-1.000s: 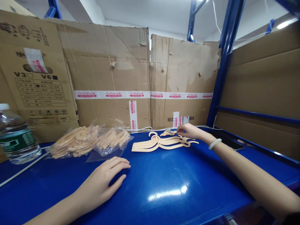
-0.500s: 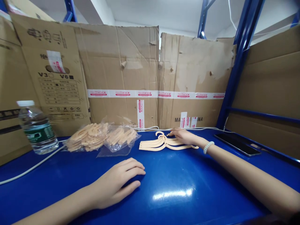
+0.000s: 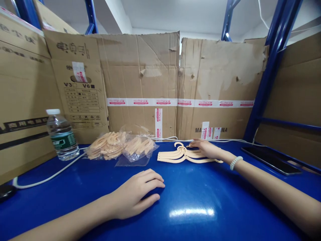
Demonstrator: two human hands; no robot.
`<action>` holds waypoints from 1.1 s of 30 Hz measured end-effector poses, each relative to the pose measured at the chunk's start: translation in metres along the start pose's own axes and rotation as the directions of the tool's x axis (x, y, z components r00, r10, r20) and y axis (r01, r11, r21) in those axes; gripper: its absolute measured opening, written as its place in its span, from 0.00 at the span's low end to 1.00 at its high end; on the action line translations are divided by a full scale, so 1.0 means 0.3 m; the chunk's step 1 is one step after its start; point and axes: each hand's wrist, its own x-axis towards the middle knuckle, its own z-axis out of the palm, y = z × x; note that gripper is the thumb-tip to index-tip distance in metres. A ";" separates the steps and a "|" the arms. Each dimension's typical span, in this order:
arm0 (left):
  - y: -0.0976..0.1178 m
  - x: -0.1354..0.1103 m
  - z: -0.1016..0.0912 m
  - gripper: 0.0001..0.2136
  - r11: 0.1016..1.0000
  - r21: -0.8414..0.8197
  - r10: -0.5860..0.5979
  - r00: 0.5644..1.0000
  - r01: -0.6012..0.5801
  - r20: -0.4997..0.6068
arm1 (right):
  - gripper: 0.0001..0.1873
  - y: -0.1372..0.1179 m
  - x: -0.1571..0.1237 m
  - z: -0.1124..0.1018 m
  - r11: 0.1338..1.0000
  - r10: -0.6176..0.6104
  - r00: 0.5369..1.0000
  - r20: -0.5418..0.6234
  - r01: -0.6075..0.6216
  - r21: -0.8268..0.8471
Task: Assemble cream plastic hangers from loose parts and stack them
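Observation:
A small stack of cream plastic hangers (image 3: pixel 175 155) lies on the blue table (image 3: pixel 215 201) near the back. My right hand (image 3: pixel 205 148) rests flat on the right end of that stack, fingers stretched out; a white bead bracelet is on the wrist. My left hand (image 3: pixel 136 196) lies palm down on the bare table in front, fingers loosely spread, holding nothing. To the left of the stack lie clear plastic bags of more cream hangers (image 3: pixel 120 147).
A water bottle (image 3: pixel 62 134) stands at the left. A white cable (image 3: pixel 47 179) runs along the table's left and back. A dark phone (image 3: pixel 272 160) lies at the right. Cardboard sheets (image 3: pixel 140 80) wall the back and sides, with blue rack posts (image 3: pixel 272 63).
The view has shifted so everything sits further right and the bottle is fully in sight. My right hand has settled lower onto the hanger stack. My left hand has stayed on the table.

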 end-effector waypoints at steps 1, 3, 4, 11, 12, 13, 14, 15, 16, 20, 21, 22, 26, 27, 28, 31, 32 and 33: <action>0.000 0.000 -0.001 0.13 1.000 -0.001 -0.002 1.000 0.002 0.004 | 0.26 -0.002 -0.003 -0.007 1.000 0.001 0.999 -0.038 -0.001 0.001; 0.001 -0.002 -0.004 0.13 1.000 -0.013 -0.006 1.000 0.006 0.004 | 0.25 -0.008 -0.009 -0.022 1.000 0.019 0.991 -0.135 -0.018 0.003; 0.001 -0.003 -0.005 0.13 1.000 -0.024 -0.010 1.000 0.010 0.001 | 0.24 -0.011 -0.013 -0.030 0.999 0.034 0.981 -0.190 -0.034 0.006; -0.009 -0.014 0.004 0.13 0.968 -0.235 -0.104 0.993 0.087 -0.063 | 0.19 -0.143 -0.058 -0.118 0.927 0.284 0.836 -0.469 -0.115 0.356; -0.008 -0.014 0.004 0.13 0.958 -0.269 -0.125 0.990 0.103 -0.065 | 0.17 -0.182 -0.068 -0.131 0.878 0.324 0.844 -0.427 -0.100 0.469; -0.005 -0.013 0.003 0.13 0.947 -0.301 -0.137 0.989 0.114 -0.058 | 0.15 -0.225 -0.077 -0.140 0.816 0.347 0.860 -0.373 -0.081 0.573; 0.000 -0.012 0.000 0.14 0.937 -0.328 -0.143 0.989 0.120 -0.046 | 0.14 -0.270 -0.086 -0.144 0.730 0.355 0.885 -0.301 -0.062 0.680; 0.006 -0.011 -0.003 0.15 0.928 -0.352 -0.143 0.989 0.124 -0.028 | 0.15 -0.314 -0.095 -0.144 0.617 0.352 0.910 -0.219 -0.050 0.786; 0.014 -0.011 -0.007 0.16 0.919 -0.373 -0.139 0.990 0.125 -0.009 | 0.17 -0.356 -0.102 -0.138 0.497 0.324 0.937 -0.130 -0.052 0.866; 0.038 -0.014 -0.003 0.28 0.859 -0.493 -0.151 0.988 0.139 0.016 | 0.21 -0.485 -0.126 -0.084 0.231 0.107 0.994 0.036 -0.060 0.971; 0.039 -0.016 0.003 0.31 0.832 -0.538 -0.161 0.987 0.135 -0.002 | 0.21 -0.507 -0.131 -0.068 0.201 0.047 0.998 0.047 -0.056 0.978; 0.038 -0.017 0.011 0.34 0.804 -0.581 -0.173 0.985 0.129 -0.021 | 0.20 -0.524 -0.135 -0.054 0.169 -0.014 0.999 0.052 -0.049 0.984; 0.018 -0.012 0.039 0.31 0.690 -0.708 -0.251 0.967 0.149 -0.041 | 0.25 -0.570 -0.152 -0.026 0.115 -0.202 0.976 0.083 -0.060 0.992; 0.012 -0.008 0.043 0.28 0.667 -0.728 -0.285 0.957 0.159 -0.052 | 0.25 -0.577 -0.156 -0.025 0.144 -0.231 0.968 0.095 -0.063 0.988; 0.005 -0.004 0.044 0.23 0.651 -0.740 -0.328 0.942 0.168 -0.075 | 0.25 -0.583 -0.159 -0.027 0.185 -0.251 0.962 0.110 -0.063 0.981; -0.015 0.009 0.041 0.13 0.630 -0.752 -0.476 0.862 0.194 -0.177 | 0.23 -0.581 -0.162 -0.035 0.330 -0.243 0.962 0.126 -0.040 0.943; -0.020 0.012 0.038 0.12 0.617 -0.760 -0.520 0.830 0.202 -0.202 | 0.21 -0.570 -0.161 -0.037 0.400 -0.210 0.971 0.110 -0.017 0.916; -0.024 0.013 0.035 0.13 0.598 -0.774 -0.557 0.803 0.209 -0.214 | 0.20 -0.552 -0.158 -0.038 0.494 -0.164 0.984 0.070 0.020 0.869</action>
